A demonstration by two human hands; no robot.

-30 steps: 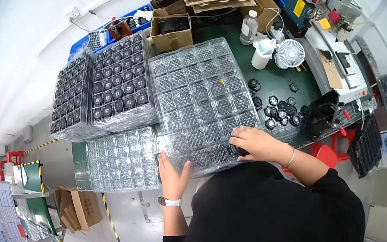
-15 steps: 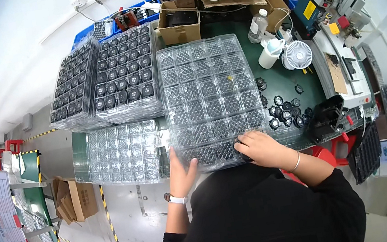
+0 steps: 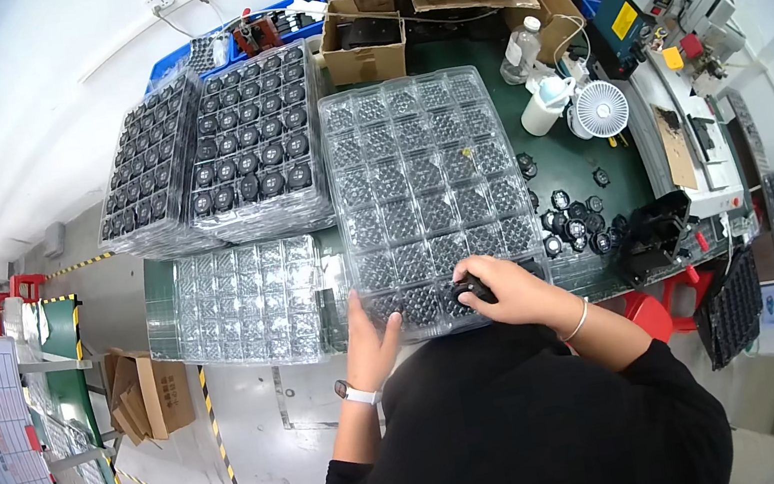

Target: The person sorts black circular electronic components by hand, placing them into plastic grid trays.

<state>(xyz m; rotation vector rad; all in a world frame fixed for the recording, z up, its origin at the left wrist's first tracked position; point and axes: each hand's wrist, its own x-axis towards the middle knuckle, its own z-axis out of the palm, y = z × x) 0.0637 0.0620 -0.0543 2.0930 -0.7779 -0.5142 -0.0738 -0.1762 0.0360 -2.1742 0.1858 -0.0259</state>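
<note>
A stack of clear plastic trays [image 3: 368, 184] with rows of square pockets lies in front of me, bearing no parts in most of its pockets. My right hand [image 3: 506, 292] is closed round a small black round part [image 3: 468, 288], just over the near row of the top tray. Its fingers partly hide the part and the pockets under it. At the near left corner, my left hand [image 3: 374, 350] touches the tray with thumb and fingers spread apart. To the right of the stack, several loose black round parts [image 3: 575, 224] lie on the green table.
Two tall stacks of trays filled with black parts [image 3: 248, 132] stand at the far left. Another clear tray [image 3: 251, 309] lies nearer. A cardboard box [image 3: 366, 61], a bottle [image 3: 520, 51], a white fan [image 3: 601, 111] and a black fixture [image 3: 658, 238] surround the work area.
My right hand has shifted slightly left, and the black part in its fingers now shows more. My left hand stays at the tray corner. The whole view has moved slightly.
</note>
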